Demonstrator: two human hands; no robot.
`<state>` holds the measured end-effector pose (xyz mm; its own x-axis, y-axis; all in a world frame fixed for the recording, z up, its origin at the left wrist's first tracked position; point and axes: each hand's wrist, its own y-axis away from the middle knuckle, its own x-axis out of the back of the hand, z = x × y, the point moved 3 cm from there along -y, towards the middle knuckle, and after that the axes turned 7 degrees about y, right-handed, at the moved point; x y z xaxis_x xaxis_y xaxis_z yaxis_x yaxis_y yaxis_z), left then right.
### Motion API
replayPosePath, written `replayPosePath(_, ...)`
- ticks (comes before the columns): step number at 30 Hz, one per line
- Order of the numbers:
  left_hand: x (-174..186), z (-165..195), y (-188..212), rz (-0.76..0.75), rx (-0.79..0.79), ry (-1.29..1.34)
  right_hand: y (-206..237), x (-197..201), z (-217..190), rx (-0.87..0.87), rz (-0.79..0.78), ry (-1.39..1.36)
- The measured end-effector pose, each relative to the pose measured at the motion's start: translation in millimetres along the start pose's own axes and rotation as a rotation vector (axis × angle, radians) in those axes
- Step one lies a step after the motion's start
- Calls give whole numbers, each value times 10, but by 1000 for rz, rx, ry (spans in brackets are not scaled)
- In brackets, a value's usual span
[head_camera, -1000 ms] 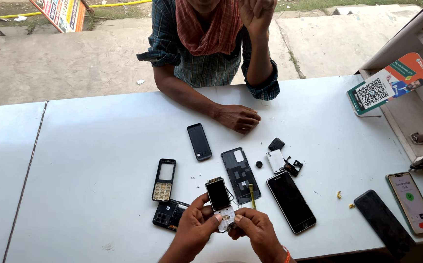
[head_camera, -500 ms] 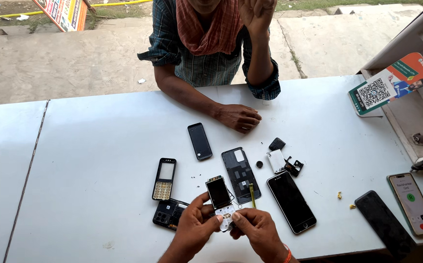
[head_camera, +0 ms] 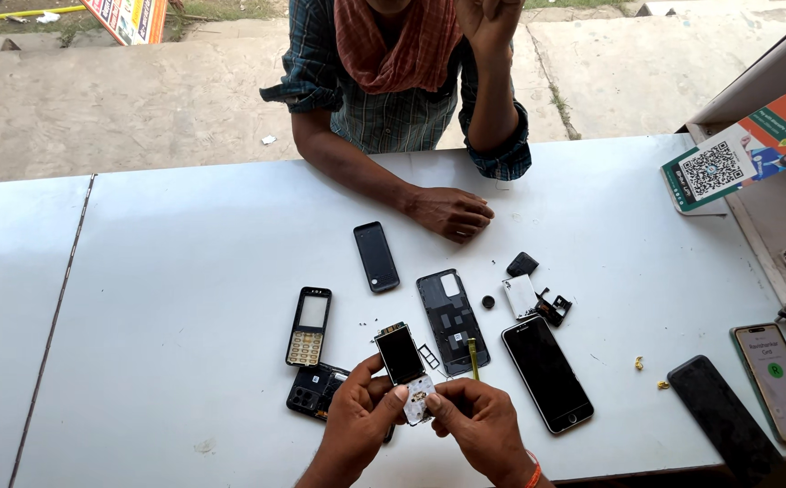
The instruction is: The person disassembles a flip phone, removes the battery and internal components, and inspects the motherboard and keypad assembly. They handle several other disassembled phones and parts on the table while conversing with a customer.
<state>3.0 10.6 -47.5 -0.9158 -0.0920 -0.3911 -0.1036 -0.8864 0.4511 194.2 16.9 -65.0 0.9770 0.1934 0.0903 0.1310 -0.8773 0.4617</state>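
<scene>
Pinching the lower end of a stripped keypad phone board (head_camera: 406,366), the fingertips of the left hand (head_camera: 361,425) and the right hand (head_camera: 479,425) close on its pale keypad section, thumbs pressed to the edge, while its small dark screen points away from the person. The board sits just above the near edge of the white table (head_camera: 185,271). Judged from the layout, disassembly looks well advanced and reassembly not yet begun: the front frame with keypad (head_camera: 308,325) lies apart to the left, a black inner housing (head_camera: 319,390) rests beside the left hand, and an opened back cover (head_camera: 451,321) lies just beyond. A yellow tool (head_camera: 473,359) lies unused near the right fingers. Farther out sit a black smartphone (head_camera: 546,372), small loose parts (head_camera: 537,298) and another person's resting hand (head_camera: 451,212).
</scene>
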Motion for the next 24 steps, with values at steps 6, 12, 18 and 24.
replayPosePath(6,33,-36,-4,67,22,-35,34,10,-59,-7,93,79)
replayPosePath(12,14,-78,-11,61,21,-6,125,14,-63,-34,189,146)
replayPosePath(18,139,-97,-11,9,9,75,196,-128,-23,-80,222,106)
replayPosePath(24,435,-135,5,-14,30,-48,324,-438,66,-127,289,55)
